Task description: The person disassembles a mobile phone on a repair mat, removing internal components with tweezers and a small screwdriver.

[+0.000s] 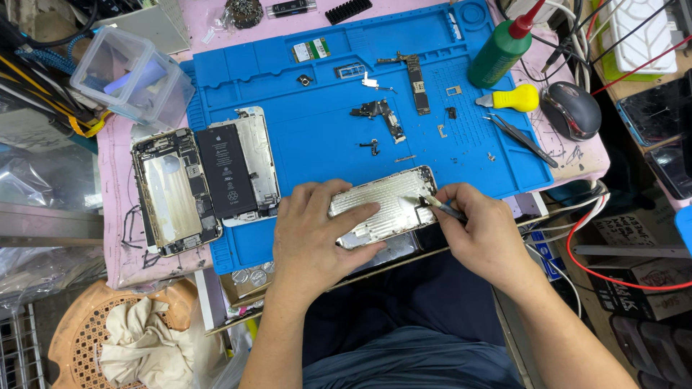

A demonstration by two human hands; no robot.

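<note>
Cluttered repair counter (115, 238) with a pink cover, carrying a blue work mat (317, 137) strewn with small phone parts. At the mat's near edge: a silver metal phone plate (386, 205), lying flat and slightly tilted, its right end higher in view. Left hand (313, 238): grip closed over the plate's left end, fingers (353, 212) spread on its ribbed face, thumb at the lower edge; plate extends rightward out of this grip. Right hand (479, 230): grip pinched shut on a thin dark tool (443, 209), whose tip touches the plate's right end near the upper corner. Left of the hands on the mat edge: an opened phone body with black battery (234, 166), and just beside it, on the pink cover, a second gutted phone shell (173, 191). Mid-mat: a narrow logic board (417, 85) and loose connectors. Far right: green bottle with red nozzle (504, 47), yellow-handled tool (515, 97), black tweezers (522, 137), computer mouse (571, 108). Upper left: clear plastic box (130, 75).
</note>
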